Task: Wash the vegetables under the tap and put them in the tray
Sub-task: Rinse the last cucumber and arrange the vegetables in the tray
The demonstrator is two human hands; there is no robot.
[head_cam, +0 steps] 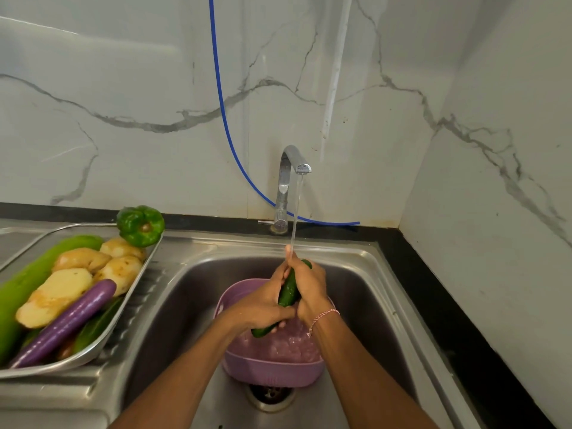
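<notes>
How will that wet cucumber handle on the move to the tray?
Probably slippery: the cucumber is glossy under the stream from the tap, and left hand and right hand both wrap it. Likely stiff: it looks straight, ends unsupported. Round, so it may roll on the heaped tray.

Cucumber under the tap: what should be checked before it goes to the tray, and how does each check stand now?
1. Left hand and right hand both grip the cucumber: ok.
2. Water from the tap lands at the cucumber's top end: ok.
3. Cucumber rinsed all round: cannot tell.
4. Purple basket sits below it: ok.
5. Free spot in the tray: cannot tell; potatoes, aubergine and long gourd crowd it.
6. Green pepper steady at the tray's far corner: cannot tell.
</notes>
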